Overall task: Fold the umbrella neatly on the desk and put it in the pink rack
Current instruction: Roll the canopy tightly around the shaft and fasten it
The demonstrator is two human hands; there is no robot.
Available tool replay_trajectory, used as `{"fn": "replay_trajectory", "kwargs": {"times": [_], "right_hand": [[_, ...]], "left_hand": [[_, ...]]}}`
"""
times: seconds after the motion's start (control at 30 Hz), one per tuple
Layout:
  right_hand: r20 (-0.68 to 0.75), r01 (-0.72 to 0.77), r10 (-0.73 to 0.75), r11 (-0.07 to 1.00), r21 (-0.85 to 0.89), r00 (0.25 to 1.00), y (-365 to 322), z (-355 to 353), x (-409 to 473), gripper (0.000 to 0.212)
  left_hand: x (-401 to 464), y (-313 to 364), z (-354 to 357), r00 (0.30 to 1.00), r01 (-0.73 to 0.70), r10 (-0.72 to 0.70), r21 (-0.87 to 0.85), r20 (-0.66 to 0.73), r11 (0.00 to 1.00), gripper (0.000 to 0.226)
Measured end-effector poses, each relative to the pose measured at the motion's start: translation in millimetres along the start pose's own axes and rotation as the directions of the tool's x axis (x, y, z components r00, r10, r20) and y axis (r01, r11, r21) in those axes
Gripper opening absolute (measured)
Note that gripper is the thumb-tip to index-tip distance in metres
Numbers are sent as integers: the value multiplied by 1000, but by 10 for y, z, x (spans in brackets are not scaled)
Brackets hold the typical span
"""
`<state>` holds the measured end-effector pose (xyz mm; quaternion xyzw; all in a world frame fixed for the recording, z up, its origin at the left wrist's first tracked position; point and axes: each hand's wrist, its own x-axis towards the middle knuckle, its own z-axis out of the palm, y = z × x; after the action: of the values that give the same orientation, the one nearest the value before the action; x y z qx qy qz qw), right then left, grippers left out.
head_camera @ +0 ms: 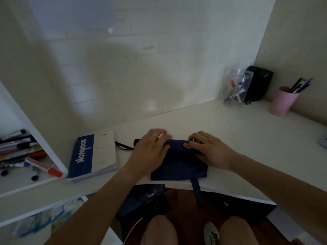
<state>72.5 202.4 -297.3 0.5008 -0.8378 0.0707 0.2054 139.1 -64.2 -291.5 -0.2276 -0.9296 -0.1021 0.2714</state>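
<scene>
I have the umbrella (178,160) lying across the front of the bench (230,128), handle end to my left, its navy canopy spread flat toward me so the cloth can be rolled around the shaft. My left hand (150,152) lies palm down over the handle end, fingers loosely spread and closed on nothing; I judge it is there to pin the shaft so it does not roll. My right hand (210,151) has its grip pinched on the far edge of the fabric, thumb and fingertips together on the fold, apparently tucking it tight. The closing strap (196,188) hangs over the bench edge, not yet wrapped, and the wrist loop (123,146) trails out to the left beside a notebook (92,156).

At the far right stands a pink cup (283,103) holding several dark pens or pencils. Whether that is the pink rack I cannot say. Beside it, a clear jar (237,89) holds a few markers. A shelf (26,177) on the left carries loose markers and pens.
</scene>
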Motion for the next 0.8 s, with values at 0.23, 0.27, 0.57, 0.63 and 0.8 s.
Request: {"fn": "replay_trajectory", "kwargs": {"times": [0.23,0.27,0.57,0.63,0.8], "right_hand": [[58,-188,181,970,152,982,-158,-233,-226,52],[-10,-250,257,946,206,966,-251,-269,-347,48],[-228,-243,255,967,79,940,-761,46,-796,9],[-237,-217,225,974,62,945,-772,63,-812,14],[-205,-229,235,972,54,950,-787,69,-870,16]], "left_hand": [[200,-131,126,949,30,-24,-15,315,999,45],[194,-134,140,955,27,-24,-5,296,1000,44],[171,-134,172,969,20,-17,-10,245,1000,42],[171,-125,172,970,19,-16,-9,242,1000,42],[160,-134,175,974,17,-14,-11,227,1000,42]]}}
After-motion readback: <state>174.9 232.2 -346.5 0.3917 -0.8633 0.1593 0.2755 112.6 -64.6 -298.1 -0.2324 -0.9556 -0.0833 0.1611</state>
